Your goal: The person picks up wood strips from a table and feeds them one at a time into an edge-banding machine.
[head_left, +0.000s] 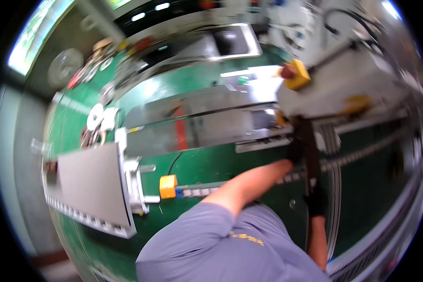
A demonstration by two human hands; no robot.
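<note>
A long, dark brown flat strip [311, 152] stands nearly upright in the picture, right of my body. My left hand [294, 149], in a dark glove, is closed at its left edge near the far end. Lower down, my right hand [317, 201], in a black glove, is closed around the nearer part. Motion blur hides the single fingers of both hands. Beyond the strip's far end lies a grey metal worktop [348, 89], and a pale metal rail [333, 141] runs close to its right side.
A yellow box with a red push button [293, 74] sits on the worktop's left edge. Long grey panels [197, 124] with a red stripe lie ahead on a green surface. At left stands a grey flat board [94, 181] on a white frame. An orange box [168, 186] ends a cable chain [199, 191].
</note>
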